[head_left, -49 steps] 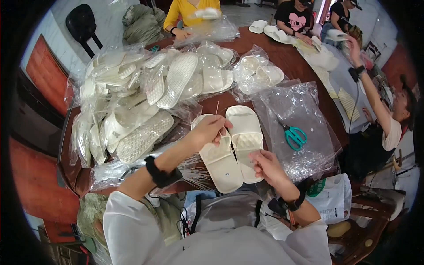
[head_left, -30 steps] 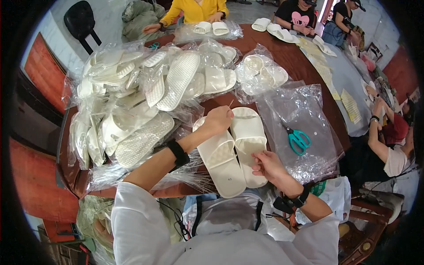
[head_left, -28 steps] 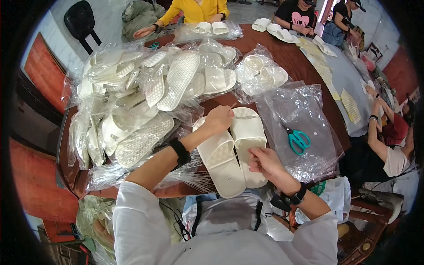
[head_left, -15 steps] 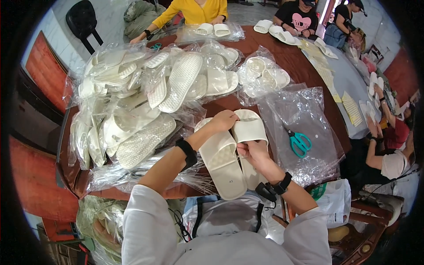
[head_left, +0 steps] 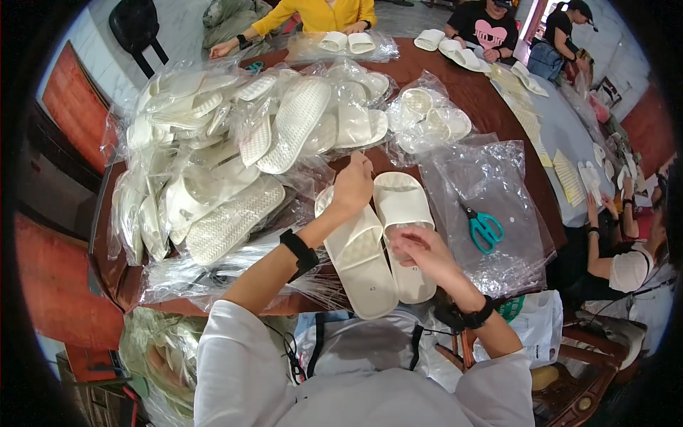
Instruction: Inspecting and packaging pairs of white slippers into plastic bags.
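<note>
Bagged cream slippers point(head_left: 206, 142) heap upper left on the worktop point(head_left: 491, 107). At centre, the left hand point(head_left: 354, 186) curls over the left slipper point(head_left: 363, 281); whether its grip holds anything, I cannot tell. The right hand point(head_left: 428, 255), grip loosely parted, is over the right slipper point(head_left: 402, 201). Teal scissors point(head_left: 486, 231) lie right of centre.

left hand point(head_left: 353, 183) covering part of the left slipper point(head_left: 361, 267), its fingertip grip unclear to me, right hand point(head_left: 425, 252) hiding some of the right slipper point(head_left: 404, 199), person in yellow point(head_left: 334, 18) cut off by my top edge
</note>
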A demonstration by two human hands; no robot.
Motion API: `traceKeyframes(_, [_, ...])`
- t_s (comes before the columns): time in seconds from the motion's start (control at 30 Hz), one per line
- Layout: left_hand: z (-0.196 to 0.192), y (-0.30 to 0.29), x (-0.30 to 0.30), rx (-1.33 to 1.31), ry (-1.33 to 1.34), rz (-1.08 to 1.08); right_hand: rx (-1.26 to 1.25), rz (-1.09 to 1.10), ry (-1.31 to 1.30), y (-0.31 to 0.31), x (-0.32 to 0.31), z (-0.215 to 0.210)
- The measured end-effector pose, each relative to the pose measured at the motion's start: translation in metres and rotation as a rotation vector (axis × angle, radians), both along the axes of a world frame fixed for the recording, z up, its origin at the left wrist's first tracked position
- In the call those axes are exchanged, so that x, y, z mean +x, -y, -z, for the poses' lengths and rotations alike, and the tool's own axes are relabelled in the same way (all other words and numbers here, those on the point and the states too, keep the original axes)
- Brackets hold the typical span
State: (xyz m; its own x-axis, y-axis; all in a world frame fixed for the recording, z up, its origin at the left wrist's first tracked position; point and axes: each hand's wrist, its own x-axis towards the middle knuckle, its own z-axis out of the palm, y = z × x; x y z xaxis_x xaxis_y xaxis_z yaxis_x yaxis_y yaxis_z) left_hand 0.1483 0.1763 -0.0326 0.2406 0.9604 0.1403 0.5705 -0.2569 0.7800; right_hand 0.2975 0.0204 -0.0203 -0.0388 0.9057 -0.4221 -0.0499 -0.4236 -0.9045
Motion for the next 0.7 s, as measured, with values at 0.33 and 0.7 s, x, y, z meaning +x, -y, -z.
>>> traceKeyframes(0.33, [-0.033,0.048,-0.012,0.047,0.328,0.172,0.664,0.033,0.459,-0.055,-0.005,-0.034])
traceKeyframes(0.7, [-0.025,0.074,-0.034,-0.139,0.391,0.158,0.518,0.005,0.193,-0.071,-0.011,-0.024])
